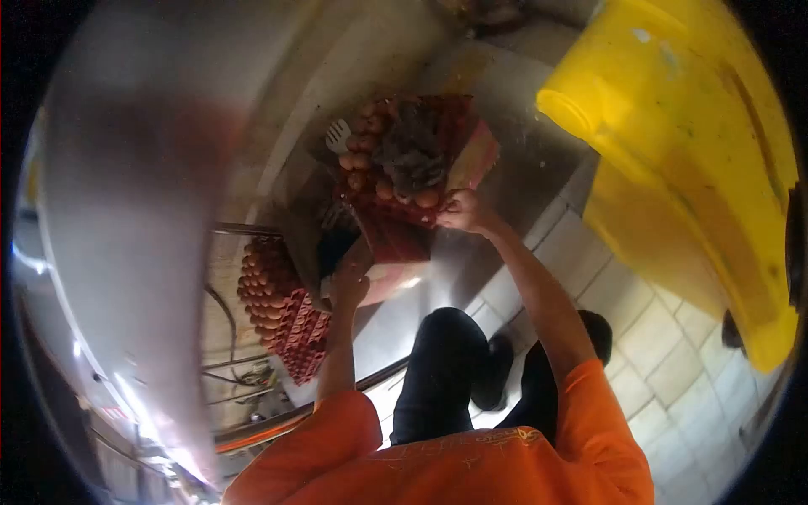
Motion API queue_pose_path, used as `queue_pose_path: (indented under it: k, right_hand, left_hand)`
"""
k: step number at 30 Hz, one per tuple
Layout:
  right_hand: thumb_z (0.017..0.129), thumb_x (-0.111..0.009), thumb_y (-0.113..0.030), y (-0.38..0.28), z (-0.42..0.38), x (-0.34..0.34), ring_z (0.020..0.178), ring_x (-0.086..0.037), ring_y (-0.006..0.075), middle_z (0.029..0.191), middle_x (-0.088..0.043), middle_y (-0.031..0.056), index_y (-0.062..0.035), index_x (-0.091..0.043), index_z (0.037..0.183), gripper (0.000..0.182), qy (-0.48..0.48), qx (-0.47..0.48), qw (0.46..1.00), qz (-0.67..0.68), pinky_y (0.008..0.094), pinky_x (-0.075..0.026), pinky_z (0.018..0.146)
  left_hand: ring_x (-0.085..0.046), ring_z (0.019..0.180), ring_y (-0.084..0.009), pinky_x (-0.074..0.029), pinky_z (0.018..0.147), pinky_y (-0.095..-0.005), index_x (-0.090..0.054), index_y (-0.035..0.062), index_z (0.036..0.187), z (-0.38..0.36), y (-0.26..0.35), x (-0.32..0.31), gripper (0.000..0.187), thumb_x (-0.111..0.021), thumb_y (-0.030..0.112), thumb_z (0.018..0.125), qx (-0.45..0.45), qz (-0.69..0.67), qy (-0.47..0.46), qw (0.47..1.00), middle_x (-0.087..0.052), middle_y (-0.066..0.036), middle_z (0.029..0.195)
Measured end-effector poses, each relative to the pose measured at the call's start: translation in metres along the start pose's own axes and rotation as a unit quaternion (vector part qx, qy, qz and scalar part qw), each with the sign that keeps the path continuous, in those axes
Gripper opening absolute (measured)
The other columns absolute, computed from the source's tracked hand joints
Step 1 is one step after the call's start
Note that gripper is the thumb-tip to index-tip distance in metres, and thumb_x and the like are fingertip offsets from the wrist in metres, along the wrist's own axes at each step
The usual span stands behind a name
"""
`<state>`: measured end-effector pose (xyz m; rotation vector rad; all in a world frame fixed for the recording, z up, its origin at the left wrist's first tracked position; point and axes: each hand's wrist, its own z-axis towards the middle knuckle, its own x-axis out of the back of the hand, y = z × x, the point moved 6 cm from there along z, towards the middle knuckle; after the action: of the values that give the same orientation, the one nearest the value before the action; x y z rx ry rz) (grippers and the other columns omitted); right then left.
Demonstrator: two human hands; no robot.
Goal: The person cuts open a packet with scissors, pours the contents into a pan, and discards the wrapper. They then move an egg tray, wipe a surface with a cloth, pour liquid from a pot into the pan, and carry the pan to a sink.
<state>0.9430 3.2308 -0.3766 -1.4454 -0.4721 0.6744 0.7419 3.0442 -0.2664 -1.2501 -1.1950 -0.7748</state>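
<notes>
Brown eggs [357,160] sit in a red egg tray [396,209] on top of a cardboard box [391,278]. Grey crumpled material [412,151] lies among the eggs, and a pale fork-like utensil [338,136] is at their left edge. My right hand [461,210] is closed at the tray's near right corner, fingers pressed together on its edge. Lower left, my left hand [349,286] is at the box's near left side; its fingers are too dark and blurred to make out.
More eggs [261,286] and red egg trays [301,332] are stacked at the lower left. A large yellow plastic container [673,126] stands at the right. A blurred pale surface [135,252] fills the left side. Tiled floor [648,337] shows around my legs.
</notes>
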Motion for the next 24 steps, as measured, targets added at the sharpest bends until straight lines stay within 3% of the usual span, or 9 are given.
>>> queue_pose_path:
  k: [1, 3, 4, 6, 9, 14, 15, 20, 24]
  right_hand:
    - [0.077, -0.058, -0.012, -0.020, 0.010, 0.019, 0.069, -0.062, 0.0166, 0.074, -0.063, 0.0093, 0.0031, -0.058, 0.084, 0.016, -0.012, 0.016, 1.000, -0.015, 0.0284, -0.050, 0.062]
    - [0.075, -0.052, -0.002, -0.058, 0.007, 0.056, 0.075, -0.061, 0.0177, 0.085, -0.062, 0.0108, 0.0052, -0.055, 0.095, 0.022, -0.080, -0.188, 0.976, -0.083, 0.0280, -0.051, 0.064]
    - [0.075, -0.052, -0.002, -0.049, 0.014, 0.065, 0.075, -0.061, 0.0177, 0.085, -0.062, 0.0108, 0.0052, -0.055, 0.095, 0.022, -0.082, -0.180, 0.975, -0.105, 0.0280, -0.051, 0.064]
    - [0.073, -0.058, -0.011, -0.051, 0.038, 0.107, 0.066, -0.062, 0.0198, 0.068, -0.061, 0.0123, 0.0068, -0.058, 0.083, 0.020, 0.156, -0.065, 0.981, -0.091, 0.0322, -0.050, 0.055]
    - [0.073, -0.049, -0.003, -0.053, 0.028, 0.105, 0.067, -0.061, 0.0223, 0.076, -0.060, 0.0118, 0.0087, -0.056, 0.083, 0.018, 0.214, -0.036, 0.976, 0.002, 0.0320, -0.052, 0.057]
    - [0.080, -0.041, -0.002, -0.024, 0.026, 0.076, 0.073, -0.058, 0.0219, 0.097, -0.053, 0.0126, 0.0019, -0.047, 0.112, 0.033, 0.303, -0.137, 0.938, 0.096, 0.0313, -0.055, 0.060]
    - [0.075, -0.049, 0.003, -0.030, 0.029, 0.070, 0.094, -0.055, 0.0284, 0.122, -0.045, 0.0180, 0.0018, -0.028, 0.130, 0.059, 0.249, -0.154, 0.951, 0.101, 0.0328, -0.055, 0.063]
    - [0.078, -0.058, -0.007, 0.074, 0.109, 0.092, 0.103, -0.049, 0.0296, 0.128, -0.040, 0.0140, -0.0086, -0.018, 0.137, 0.071, 0.282, -0.065, 0.957, -0.026, 0.0395, -0.051, 0.075]
    - [0.079, -0.053, -0.005, -0.015, 0.058, 0.058, 0.108, -0.046, 0.0276, 0.133, -0.037, 0.0124, -0.0127, -0.014, 0.139, 0.073, 0.251, -0.208, 0.935, 0.141, 0.0367, -0.041, 0.089]
  left_hand:
    - [-0.055, 0.094, -0.0369, -0.045, 0.080, -0.0447, -0.058, -0.0001, 0.094, 0.006, -0.010, -0.014, 0.031, -0.056, 0.011, 0.065, 0.056, -0.003, -0.014, 0.998, -0.056, -0.020, 0.102]
    - [-0.055, 0.094, -0.0376, -0.046, 0.077, -0.0451, -0.059, 0.0001, 0.091, 0.000, -0.003, -0.025, 0.030, -0.055, 0.010, 0.063, 0.120, -0.021, -0.027, 0.992, -0.057, -0.021, 0.101]
    - [-0.057, 0.089, -0.0378, -0.048, 0.074, -0.0449, -0.060, 0.0011, 0.089, -0.001, 0.013, 0.002, 0.028, -0.054, 0.010, 0.063, 0.155, -0.031, -0.004, 0.987, -0.059, -0.020, 0.095]
    - [-0.061, 0.074, -0.0371, -0.051, 0.066, -0.0431, -0.061, 0.0040, 0.086, 0.002, 0.019, -0.003, 0.026, -0.053, 0.009, 0.062, 0.126, 0.018, 0.167, 0.978, -0.062, -0.018, 0.078]
    - [-0.062, 0.069, -0.0355, -0.051, 0.063, -0.0429, -0.061, 0.0047, 0.082, -0.005, 0.033, 0.017, 0.023, -0.054, 0.009, 0.061, 0.192, 0.009, 0.190, 0.963, -0.062, -0.017, 0.071]
    - [-0.062, 0.069, -0.0343, -0.051, 0.062, -0.0416, -0.060, 0.0043, 0.078, -0.006, 0.022, 0.010, 0.018, -0.056, 0.010, 0.061, 0.214, -0.045, 0.160, 0.963, -0.062, -0.017, 0.072]
    - [-0.062, 0.070, -0.0340, -0.051, 0.062, -0.0414, -0.060, 0.0044, 0.077, -0.006, 0.024, 0.012, 0.016, -0.056, 0.010, 0.062, 0.206, -0.051, 0.195, 0.958, -0.062, -0.017, 0.074]
    - [-0.061, 0.077, -0.0342, -0.051, 0.064, -0.0410, -0.059, 0.0041, 0.084, -0.004, 0.029, 0.015, 0.023, -0.059, 0.013, 0.062, 0.223, -0.056, 0.193, 0.954, -0.062, -0.017, 0.082]
    - [-0.062, 0.077, -0.0332, -0.051, 0.063, -0.0408, -0.057, 0.0045, 0.092, -0.009, 0.032, 0.022, 0.032, -0.063, 0.016, 0.063, 0.225, -0.062, 0.185, 0.955, -0.062, -0.016, 0.082]
